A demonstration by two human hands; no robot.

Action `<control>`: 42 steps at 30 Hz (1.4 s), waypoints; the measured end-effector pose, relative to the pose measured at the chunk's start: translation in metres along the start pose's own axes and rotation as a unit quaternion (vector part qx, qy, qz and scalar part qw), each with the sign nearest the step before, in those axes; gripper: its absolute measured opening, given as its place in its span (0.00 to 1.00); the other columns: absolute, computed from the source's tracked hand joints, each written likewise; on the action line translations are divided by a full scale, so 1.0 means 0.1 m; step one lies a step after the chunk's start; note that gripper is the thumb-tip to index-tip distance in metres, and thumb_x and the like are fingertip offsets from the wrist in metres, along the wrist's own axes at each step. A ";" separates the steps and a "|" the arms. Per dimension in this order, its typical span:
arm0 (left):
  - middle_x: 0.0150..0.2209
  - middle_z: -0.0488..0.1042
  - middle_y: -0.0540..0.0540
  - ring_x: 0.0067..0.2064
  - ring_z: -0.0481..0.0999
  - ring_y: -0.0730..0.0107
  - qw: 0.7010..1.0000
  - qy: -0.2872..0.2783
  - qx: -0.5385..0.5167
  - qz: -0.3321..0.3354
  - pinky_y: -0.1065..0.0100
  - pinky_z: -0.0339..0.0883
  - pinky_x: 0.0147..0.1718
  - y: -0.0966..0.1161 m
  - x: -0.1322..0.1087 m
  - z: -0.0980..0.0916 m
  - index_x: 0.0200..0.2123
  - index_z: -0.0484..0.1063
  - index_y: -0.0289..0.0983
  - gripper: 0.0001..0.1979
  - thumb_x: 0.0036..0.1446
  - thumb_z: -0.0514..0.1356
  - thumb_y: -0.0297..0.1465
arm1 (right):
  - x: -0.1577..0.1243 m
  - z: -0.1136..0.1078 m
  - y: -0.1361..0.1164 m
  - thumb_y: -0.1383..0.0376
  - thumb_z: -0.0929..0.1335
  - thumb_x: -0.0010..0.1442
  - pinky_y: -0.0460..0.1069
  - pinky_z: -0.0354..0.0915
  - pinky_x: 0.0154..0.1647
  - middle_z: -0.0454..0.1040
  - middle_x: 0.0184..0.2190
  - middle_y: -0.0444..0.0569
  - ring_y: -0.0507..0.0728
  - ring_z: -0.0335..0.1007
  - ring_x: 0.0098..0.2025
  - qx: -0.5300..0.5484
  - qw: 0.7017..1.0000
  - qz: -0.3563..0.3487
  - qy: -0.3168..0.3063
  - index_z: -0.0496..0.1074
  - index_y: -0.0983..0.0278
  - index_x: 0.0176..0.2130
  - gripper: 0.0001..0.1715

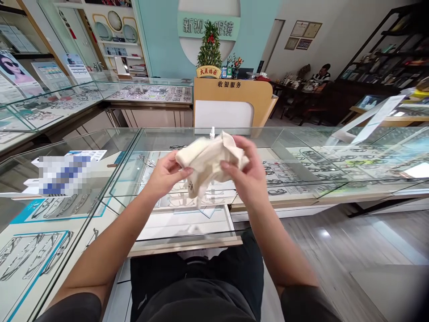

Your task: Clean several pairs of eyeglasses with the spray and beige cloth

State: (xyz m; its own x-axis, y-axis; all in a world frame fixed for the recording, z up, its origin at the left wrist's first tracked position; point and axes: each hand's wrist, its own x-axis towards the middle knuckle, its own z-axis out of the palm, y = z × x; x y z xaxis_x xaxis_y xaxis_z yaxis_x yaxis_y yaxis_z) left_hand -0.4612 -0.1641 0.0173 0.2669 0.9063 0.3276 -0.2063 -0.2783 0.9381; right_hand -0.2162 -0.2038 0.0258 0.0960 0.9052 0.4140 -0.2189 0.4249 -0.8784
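A cream-coloured cloth [212,158], bunched up with a small dark print near its lower left corner, is held in the air between both hands. My left hand [167,172] pinches its left side with the thumb on top. On the right side my right hand [248,170] grips the cloth, thumb in front and fingers behind, slightly blurred. Whether anything lies inside the folds is hidden. Just behind the cloth, the white nozzle of a bottle [212,132] shows; the rest of it is covered. Below the hands a drawer [184,223] is pulled out of the counter.
The glass display counter [291,138] runs across in front, with rows of eyeglasses [278,172] inside. More frames [33,255] lie under glass at left. A blurred-out box [63,174] stands on the left glass. Farther back are a wooden cashier desk [231,91] and a seated person [321,77].
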 end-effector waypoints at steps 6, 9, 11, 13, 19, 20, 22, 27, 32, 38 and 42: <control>0.38 0.84 0.46 0.39 0.82 0.64 0.985 0.006 0.052 0.165 0.65 0.75 0.37 0.23 0.16 -0.01 0.31 0.71 0.40 0.20 0.52 0.80 0.38 | 0.03 0.08 0.24 0.62 0.75 0.60 0.58 0.77 0.53 0.90 0.49 0.50 0.64 0.85 0.49 -0.226 0.956 -0.100 -0.156 0.85 0.57 0.50 0.18; 0.38 0.84 0.47 0.37 0.81 0.66 0.981 0.044 0.090 0.168 0.68 0.74 0.35 0.21 0.19 -0.08 0.37 0.71 0.42 0.16 0.56 0.76 0.36 | 0.08 0.06 0.38 0.65 0.70 0.60 0.54 0.73 0.42 0.89 0.39 0.47 0.61 0.83 0.40 -0.248 0.954 -0.095 -0.140 0.85 0.58 0.43 0.14; 0.37 0.83 0.48 0.35 0.80 0.68 0.976 0.069 0.121 0.166 0.69 0.71 0.32 0.23 0.18 -0.14 0.42 0.72 0.42 0.15 0.57 0.74 0.36 | 0.11 0.03 0.36 0.66 0.69 0.58 0.53 0.71 0.41 0.88 0.38 0.46 0.60 0.81 0.39 -0.254 0.954 -0.111 -0.111 0.84 0.58 0.40 0.13; 0.35 0.81 0.50 0.32 0.77 0.69 0.967 0.088 0.165 0.172 0.70 0.68 0.30 0.29 0.16 -0.21 0.43 0.74 0.42 0.13 0.58 0.72 0.36 | 0.15 -0.02 0.29 0.67 0.68 0.56 0.52 0.67 0.39 0.84 0.33 0.46 0.59 0.78 0.36 -0.280 0.948 -0.117 -0.095 0.80 0.58 0.35 0.09; 0.27 0.71 0.52 0.30 0.68 0.71 0.939 0.049 0.304 0.151 0.70 0.60 0.28 0.55 0.15 -0.44 0.30 0.71 0.39 0.09 0.60 0.66 0.35 | 0.34 -0.13 0.11 0.62 0.66 0.64 0.51 0.54 0.32 0.63 0.23 0.41 0.55 0.56 0.27 -0.341 0.927 -0.136 -0.080 0.62 0.57 0.28 0.12; 0.26 0.68 0.52 0.29 0.66 0.72 0.939 0.027 0.313 0.141 0.70 0.58 0.28 0.59 0.15 -0.47 0.27 0.68 0.39 0.12 0.60 0.65 0.35 | 0.36 -0.14 0.08 0.61 0.65 0.66 0.51 0.54 0.31 0.61 0.23 0.41 0.55 0.55 0.27 -0.343 0.925 -0.139 -0.090 0.59 0.57 0.28 0.15; 0.25 0.64 0.53 0.28 0.64 0.72 0.940 -0.013 0.316 0.128 0.69 0.57 0.28 0.65 0.15 -0.52 0.25 0.64 0.40 0.14 0.60 0.63 0.35 | 0.39 -0.15 0.01 0.60 0.63 0.69 0.51 0.54 0.31 0.60 0.24 0.41 0.54 0.55 0.28 -0.351 0.917 -0.145 -0.120 0.56 0.56 0.29 0.17; 0.27 0.62 0.53 0.29 0.62 0.71 0.927 -0.082 0.348 0.115 0.67 0.56 0.28 0.81 0.15 -0.60 0.27 0.61 0.41 0.13 0.61 0.61 0.36 | 0.42 -0.19 -0.15 0.64 0.68 0.63 0.50 0.59 0.32 0.68 0.28 0.40 0.55 0.62 0.29 -0.381 0.887 -0.180 -0.190 0.60 0.56 0.33 0.11; 0.30 0.69 0.53 0.31 0.66 0.70 0.882 -0.108 0.416 0.195 0.66 0.60 0.31 0.93 0.08 -0.65 0.32 0.63 0.42 0.09 0.60 0.62 0.29 | 0.45 -0.21 -0.23 0.74 0.67 0.55 0.50 0.64 0.34 0.78 0.32 0.44 0.56 0.71 0.33 -0.371 0.851 -0.351 -0.123 0.59 0.55 0.32 0.15; 0.34 0.73 0.52 0.34 0.71 0.72 0.839 -0.006 0.389 0.381 0.66 0.65 0.36 0.95 0.07 -0.66 0.34 0.67 0.41 0.12 0.58 0.65 0.20 | 0.53 -0.25 -0.24 0.81 0.66 0.57 0.51 0.53 0.27 0.78 0.27 0.42 0.55 0.60 0.25 -0.426 0.678 -0.598 0.045 0.51 0.57 0.30 0.24; 0.36 0.78 0.50 0.36 0.77 0.69 0.876 0.008 0.337 0.345 0.64 0.70 0.36 0.90 0.11 -0.67 0.38 0.70 0.43 0.10 0.62 0.69 0.26 | 0.50 -0.26 -0.25 0.78 0.68 0.60 0.50 0.62 0.29 0.83 0.32 0.42 0.55 0.71 0.28 -0.394 0.720 -0.570 0.024 0.63 0.55 0.35 0.17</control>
State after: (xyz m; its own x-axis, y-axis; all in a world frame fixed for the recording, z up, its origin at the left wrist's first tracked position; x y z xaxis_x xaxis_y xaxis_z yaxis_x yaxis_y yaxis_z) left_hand -0.5404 -0.1581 0.0976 0.2831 0.4517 0.8461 0.2912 -0.8810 0.3728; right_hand -0.1803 -0.1688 0.0625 -0.1853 -0.0448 0.9817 0.6470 0.7464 0.1562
